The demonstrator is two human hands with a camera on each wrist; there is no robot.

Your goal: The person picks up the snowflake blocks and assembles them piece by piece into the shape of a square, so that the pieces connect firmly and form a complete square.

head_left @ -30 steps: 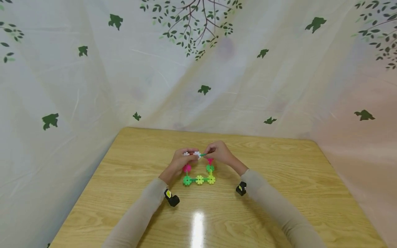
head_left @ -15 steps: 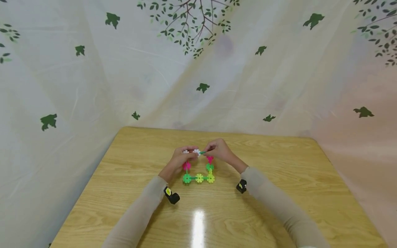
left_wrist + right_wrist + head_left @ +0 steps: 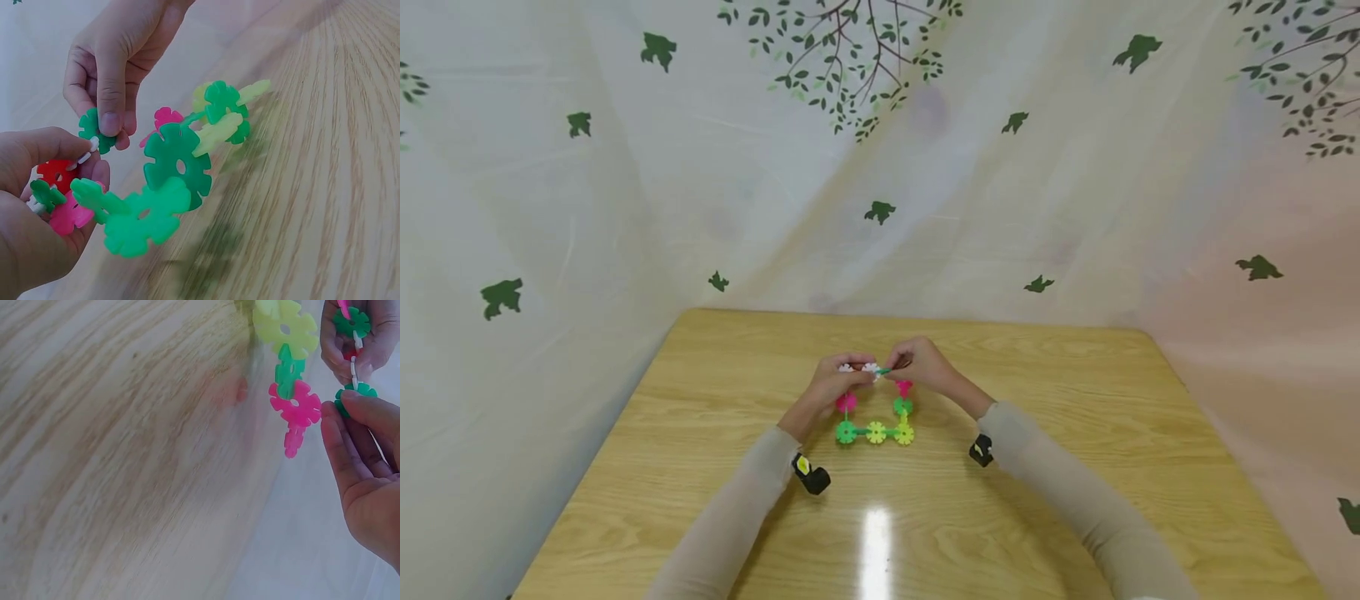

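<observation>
My left hand (image 3: 827,385) pinches a white snowflake disc (image 3: 871,372) at the far end of a linked chain of plastic discs. Between thumb and fingertips, my right hand (image 3: 923,367) holds a green snowflake disc (image 3: 89,125) edge-on against that white one; how deep the slots sit cannot be told. A red disc (image 3: 57,177) lies partly hidden inside the left hand. The chain bends through pink, green and yellow discs (image 3: 876,432) to a pink disc (image 3: 295,405) at its other end, just below the right hand and apart from the green disc.
A light wooden table (image 3: 700,500) carries the work, and part of the chain hangs slightly above it in the left wrist view. Behind stands a pale curtain (image 3: 760,183) printed with leaves and birds. Small black cameras (image 3: 812,475) sit on both wrists.
Both hands keep the same grip on the white and green discs. The whole scene shifts slightly left in the head view; the chain keeps its shape.
</observation>
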